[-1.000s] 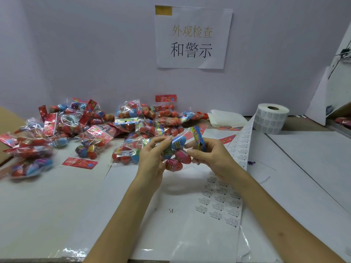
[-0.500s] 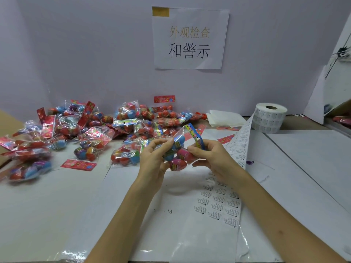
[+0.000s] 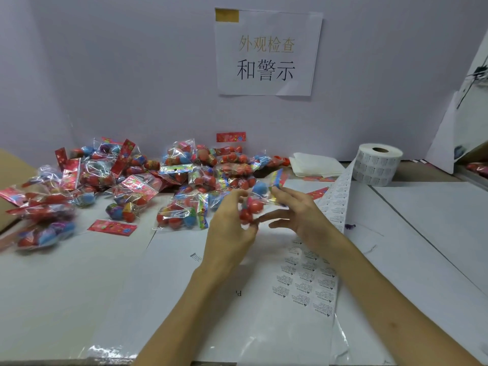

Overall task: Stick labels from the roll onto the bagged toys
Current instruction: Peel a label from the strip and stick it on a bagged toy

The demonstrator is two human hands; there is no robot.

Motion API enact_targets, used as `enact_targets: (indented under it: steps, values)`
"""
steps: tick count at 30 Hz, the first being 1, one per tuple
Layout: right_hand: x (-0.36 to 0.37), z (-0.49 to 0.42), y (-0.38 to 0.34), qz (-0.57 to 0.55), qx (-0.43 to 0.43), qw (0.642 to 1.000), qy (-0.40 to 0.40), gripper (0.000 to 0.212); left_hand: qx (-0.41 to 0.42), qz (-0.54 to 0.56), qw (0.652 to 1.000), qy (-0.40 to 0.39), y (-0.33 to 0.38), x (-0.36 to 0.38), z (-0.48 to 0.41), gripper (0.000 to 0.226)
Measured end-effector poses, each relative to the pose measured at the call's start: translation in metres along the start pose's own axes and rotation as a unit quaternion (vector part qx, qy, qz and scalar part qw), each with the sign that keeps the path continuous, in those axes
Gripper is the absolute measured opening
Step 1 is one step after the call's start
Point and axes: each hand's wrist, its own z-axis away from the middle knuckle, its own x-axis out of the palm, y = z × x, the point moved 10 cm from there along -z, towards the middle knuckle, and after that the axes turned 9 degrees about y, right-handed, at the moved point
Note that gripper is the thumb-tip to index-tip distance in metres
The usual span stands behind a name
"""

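My left hand grips a clear bagged toy with red and blue balls, held just above the table in the middle. My right hand is beside it on the right, fingers stretched out, fingertips touching the bag under its colourful header card. The white label roll stands at the back right. Its label strip runs forward along the table under my right forearm. A pile of bagged toys lies behind and to the left.
A loose red header card lies left of centre. Folded white sheets sit beside the roll. A paper sign hangs on the back wall. Cardboard is at the far left edge.
My right hand's fingers have uncurled from the bag's header and now spread out. The bag has shifted slightly up and right between my hands.
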Motion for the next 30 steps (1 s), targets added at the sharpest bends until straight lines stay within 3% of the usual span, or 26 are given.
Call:
enact_targets:
  steps: [3, 6, 9, 15, 19, 25, 27, 30]
  values:
    - [-0.003, -0.001, -0.005, 0.024, -0.041, 0.999, 0.024, 0.025, -0.119, 0.122, 0.985, 0.032, -0.020, -0.008, -0.006, 0.032]
    - [-0.025, -0.003, -0.012, 0.069, -0.086, 0.988, 0.112, 0.008, -0.259, 0.243, 0.935, -0.018, -0.035, 0.007, 0.001, 0.026]
    - [-0.034, -0.005, -0.010, 0.088, -0.077, 0.983, 0.141, 0.010, -0.322, 0.290, 0.899, -0.070, -0.038, 0.018, 0.008, 0.020]
    - [-0.016, -0.005, 0.005, 0.099, -0.019, 0.993, 0.068, 0.024, -0.315, 0.305, 0.885, -0.158, -0.025, 0.033, 0.016, 0.023]
    - [-0.030, -0.006, -0.005, 0.083, -0.055, 0.987, 0.128, 0.022, -0.294, 0.290, 0.892, -0.184, -0.020, 0.038, 0.019, 0.023]
    - [-0.048, -0.008, -0.003, 0.139, -0.052, 0.970, 0.190, 0.021, -0.275, 0.200, 0.931, -0.134, -0.036, 0.030, 0.014, 0.027]
    - [-0.049, -0.008, -0.002, 0.228, -0.060, 0.953, 0.190, 0.020, -0.255, 0.148, 0.948, -0.119, -0.040, 0.026, 0.012, 0.031]
    - [-0.060, -0.004, -0.017, 0.361, -0.114, 0.892, 0.245, 0.018, -0.217, 0.068, 0.968, -0.108, -0.041, 0.022, 0.011, 0.037]
